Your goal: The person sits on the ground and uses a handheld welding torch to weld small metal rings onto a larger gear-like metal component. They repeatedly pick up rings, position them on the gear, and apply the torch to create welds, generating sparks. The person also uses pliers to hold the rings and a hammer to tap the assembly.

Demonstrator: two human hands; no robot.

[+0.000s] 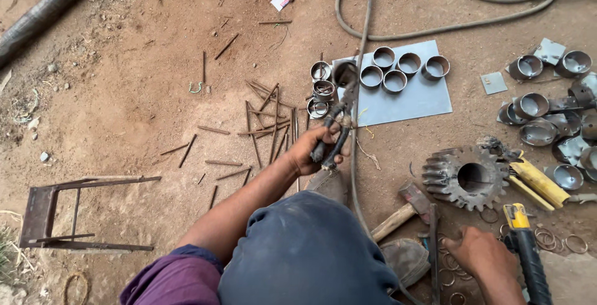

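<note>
Centre frame, left hand (314, 149) grips welding holder (333, 137) nr steel rings (398, 72) on plate (416, 103); right hand (482, 255), lower right, rests on wire rings (451, 264), grip unclear; gear (466, 176), hammer (404, 208) between.

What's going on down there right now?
A person crouches on the dirt floor. The left hand grips a welding holder, its tip by the short metal rings at the edge of a grey sheet where more rings sit. The right hand rests on the ground among small wire loops, near a hammer and a big gear. Rods lie scattered alongside.
</note>
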